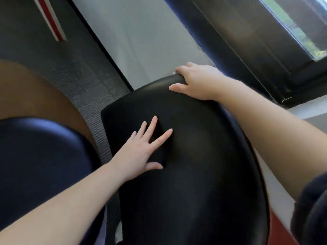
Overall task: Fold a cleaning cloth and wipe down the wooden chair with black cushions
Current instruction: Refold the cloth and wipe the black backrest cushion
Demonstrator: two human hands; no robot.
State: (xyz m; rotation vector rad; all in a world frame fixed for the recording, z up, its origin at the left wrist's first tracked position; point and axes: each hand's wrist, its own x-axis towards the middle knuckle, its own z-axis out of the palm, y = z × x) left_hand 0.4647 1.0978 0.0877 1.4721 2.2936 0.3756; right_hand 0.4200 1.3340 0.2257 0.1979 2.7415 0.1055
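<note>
My left hand (139, 152) lies spread flat, pressing the dark folded cleaning cloth (158, 152) onto the glossy black padded chair cushion (203, 156) at frame centre. My right hand (196, 82) curls over the cushion's top edge, up and right of the cloth, so I'd wipe that way.

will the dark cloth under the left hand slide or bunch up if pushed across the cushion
Likely slides: the cushion looks smooth and glossy. The cloth lies thin and flat under the spread fingers of the left hand, so it is probably floppy; its free edge may bunch without even pressure.
</note>
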